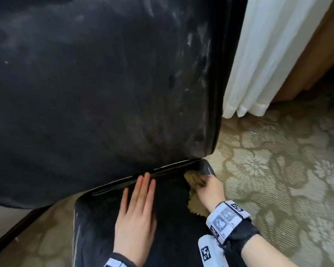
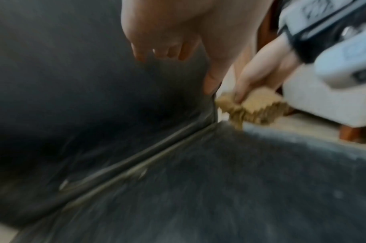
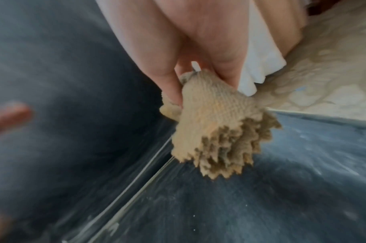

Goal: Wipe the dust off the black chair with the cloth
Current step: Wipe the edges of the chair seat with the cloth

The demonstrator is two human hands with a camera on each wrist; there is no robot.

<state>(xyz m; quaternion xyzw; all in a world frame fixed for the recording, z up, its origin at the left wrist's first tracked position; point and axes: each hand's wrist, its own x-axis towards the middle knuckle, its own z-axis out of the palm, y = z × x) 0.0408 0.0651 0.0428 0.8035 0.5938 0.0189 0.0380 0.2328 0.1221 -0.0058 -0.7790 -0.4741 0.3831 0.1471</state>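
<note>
The black chair fills the head view: a dusty backrest (image 1: 104,83) above and a dark seat (image 1: 172,218) below, joined at a shiny seam (image 1: 162,171). My left hand (image 1: 137,205) lies flat on the seat, fingers straight and pointing at the seam. My right hand (image 1: 206,189) grips a bunched tan cloth (image 1: 194,180) at the seat's far right corner, against the seam. The right wrist view shows my fingers (image 3: 169,82) pinching the cloth (image 3: 215,125) above the dusty seat (image 3: 261,197). In the left wrist view the cloth (image 2: 254,108) sits at the seam's end.
A patterned beige carpet (image 1: 278,170) spreads to the right of the chair. A white curtain (image 1: 268,54) hangs behind, beside a brown wooden panel (image 1: 320,54). A white upholstered seat (image 2: 323,102) with wooden legs stands beyond the chair's right edge.
</note>
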